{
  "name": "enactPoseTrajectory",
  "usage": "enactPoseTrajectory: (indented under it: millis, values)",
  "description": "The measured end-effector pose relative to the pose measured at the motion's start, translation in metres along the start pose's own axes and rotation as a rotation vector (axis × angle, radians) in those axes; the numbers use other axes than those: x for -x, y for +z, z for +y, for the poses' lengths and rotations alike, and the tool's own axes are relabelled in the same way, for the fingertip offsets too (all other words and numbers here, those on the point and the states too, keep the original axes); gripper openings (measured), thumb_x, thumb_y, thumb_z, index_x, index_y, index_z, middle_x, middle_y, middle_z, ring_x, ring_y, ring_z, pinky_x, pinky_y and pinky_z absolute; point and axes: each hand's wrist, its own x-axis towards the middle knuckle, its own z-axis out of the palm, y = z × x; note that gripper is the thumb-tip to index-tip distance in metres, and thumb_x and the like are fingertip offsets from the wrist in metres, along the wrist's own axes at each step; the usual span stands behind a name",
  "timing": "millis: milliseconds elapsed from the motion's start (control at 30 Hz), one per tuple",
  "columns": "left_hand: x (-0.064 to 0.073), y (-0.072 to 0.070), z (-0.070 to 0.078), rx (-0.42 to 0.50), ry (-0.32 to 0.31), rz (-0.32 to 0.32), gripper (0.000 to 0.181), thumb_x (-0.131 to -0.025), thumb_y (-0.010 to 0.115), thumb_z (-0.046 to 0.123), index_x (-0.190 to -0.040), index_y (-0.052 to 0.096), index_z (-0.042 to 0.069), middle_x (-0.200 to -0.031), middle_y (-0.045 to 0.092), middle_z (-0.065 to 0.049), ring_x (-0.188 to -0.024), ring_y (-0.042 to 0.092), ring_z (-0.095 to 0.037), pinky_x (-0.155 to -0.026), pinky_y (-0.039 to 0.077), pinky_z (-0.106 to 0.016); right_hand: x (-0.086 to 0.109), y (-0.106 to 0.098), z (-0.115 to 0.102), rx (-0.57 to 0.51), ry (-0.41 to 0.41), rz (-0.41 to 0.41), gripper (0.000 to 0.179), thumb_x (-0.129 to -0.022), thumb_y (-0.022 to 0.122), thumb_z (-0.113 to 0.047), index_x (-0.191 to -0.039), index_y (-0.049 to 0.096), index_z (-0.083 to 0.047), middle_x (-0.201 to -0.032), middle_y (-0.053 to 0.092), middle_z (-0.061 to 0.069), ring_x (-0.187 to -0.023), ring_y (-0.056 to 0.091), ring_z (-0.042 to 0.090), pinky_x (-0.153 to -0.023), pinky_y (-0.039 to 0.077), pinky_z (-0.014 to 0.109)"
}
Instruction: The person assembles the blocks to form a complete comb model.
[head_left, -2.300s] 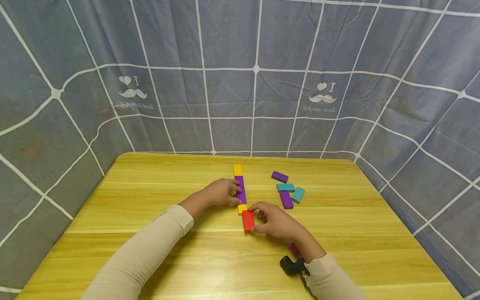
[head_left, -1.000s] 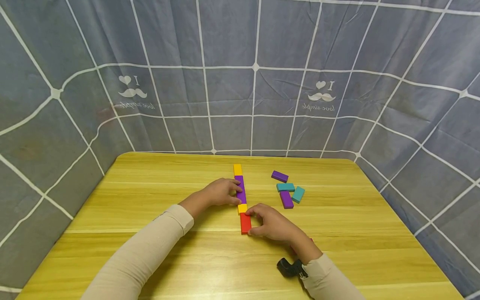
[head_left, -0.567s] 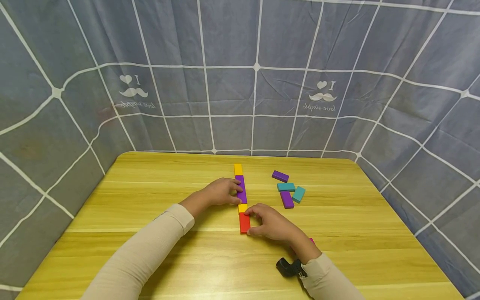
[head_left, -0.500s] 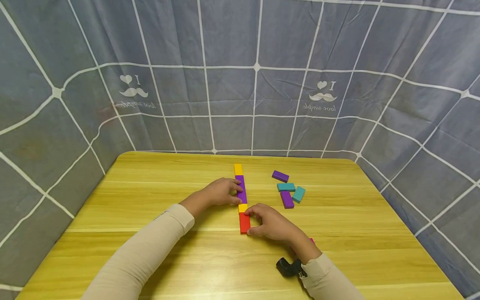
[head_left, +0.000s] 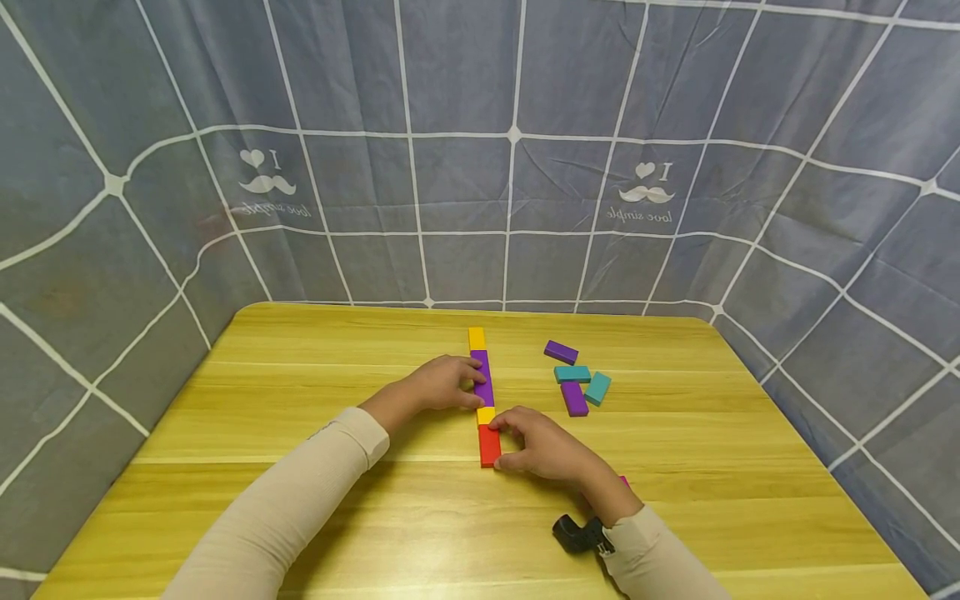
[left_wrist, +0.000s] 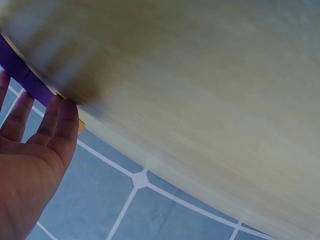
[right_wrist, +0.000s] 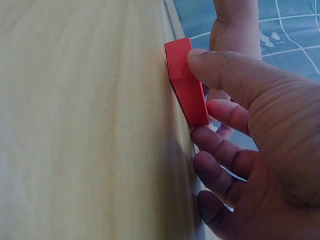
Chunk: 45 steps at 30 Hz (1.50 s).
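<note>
A line of flat blocks runs from far to near on the table: a yellow block (head_left: 476, 338), purple blocks (head_left: 483, 394), a second yellow block (head_left: 486, 416) and a red block (head_left: 489, 447). My left hand (head_left: 446, 383) rests its fingertips on the purple part; in the left wrist view a seam shows between two purple blocks (left_wrist: 35, 90). My right hand (head_left: 547, 446) pinches the red block from its right side, thumb at the near end and index finger toward the far end. The red block lies against the near end of the yellow one.
Right of the line lie two loose purple blocks (head_left: 574, 399) and two teal blocks (head_left: 572, 375). A pink block (head_left: 624, 481) is mostly hidden behind the right wrist, which wears a black camera (head_left: 576, 533). A grey grid-patterned curtain (head_left: 465, 183) surrounds the wooden table (head_left: 337, 500).
The red block has slid left with my right hand and turned slightly, lining up with the row. During the last half second it has stayed still. The left hand has not moved.
</note>
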Motion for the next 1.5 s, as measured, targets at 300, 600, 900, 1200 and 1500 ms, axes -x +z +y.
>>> enactPoseTrajectory:
  millis: [300, 600, 900, 1200, 1500]
  values:
    - [-0.0006, 0.0003, 0.0004, 0.008, -0.002, 0.0, 0.044, -0.088, 0.075, 0.032, -0.125, 0.07, 0.01, -0.144, 0.053, -0.013, -0.132, 0.048, -0.035, -0.113, 0.035, -0.045, 0.0011, -0.0001, -0.0001, -0.019, -0.005, 0.004, 0.043, -0.085, 0.079, -0.027, -0.123, 0.063, -0.013, -0.1, 0.056, -0.003, -0.089, 0.05, 0.016, -0.076, 0.043, 0.032]
    - [-0.0011, 0.0006, 0.0005, -0.001, -0.001, 0.0, 0.044, -0.088, 0.075, 0.032, -0.125, 0.07, 0.01, -0.144, 0.053, -0.012, -0.133, 0.049, -0.035, -0.113, 0.035, -0.044, 0.0008, 0.0003, 0.0016, -0.024, -0.008, 0.002, 0.043, -0.085, 0.079, -0.029, -0.123, 0.063, -0.015, -0.104, 0.056, -0.004, -0.09, 0.05, 0.016, -0.079, 0.045, 0.032]
    - [0.0008, 0.0002, 0.0022, 0.012, 0.002, -0.006, 0.044, -0.089, 0.075, 0.031, -0.126, 0.069, 0.009, -0.145, 0.052, -0.013, -0.133, 0.048, -0.035, -0.113, 0.035, -0.045, 0.0005, 0.0008, 0.0025, -0.03, 0.012, -0.003, 0.043, -0.086, 0.079, -0.028, -0.125, 0.063, -0.018, -0.106, 0.057, -0.006, -0.092, 0.051, 0.016, -0.08, 0.045, 0.032]
    - [0.0035, -0.0001, 0.0032, -0.01, 0.043, -0.001, 0.043, -0.091, 0.073, 0.028, -0.127, 0.068, 0.006, -0.143, 0.053, -0.016, -0.131, 0.05, -0.036, -0.112, 0.037, -0.044, -0.0001, 0.0006, 0.0041, -0.066, 0.01, -0.008, 0.043, -0.086, 0.078, -0.029, -0.125, 0.062, -0.018, -0.108, 0.056, -0.005, -0.093, 0.05, 0.016, -0.08, 0.044, 0.033]
    - [0.0087, -0.0005, 0.0086, -0.009, 0.08, 0.0, 0.041, -0.091, 0.073, 0.026, -0.124, 0.069, 0.002, -0.142, 0.054, -0.017, -0.13, 0.051, -0.035, -0.11, 0.039, -0.043, -0.0007, 0.0018, 0.0074, -0.074, 0.018, -0.006, 0.043, -0.086, 0.079, -0.028, -0.124, 0.062, -0.018, -0.108, 0.056, -0.006, -0.094, 0.05, 0.016, -0.081, 0.043, 0.033]
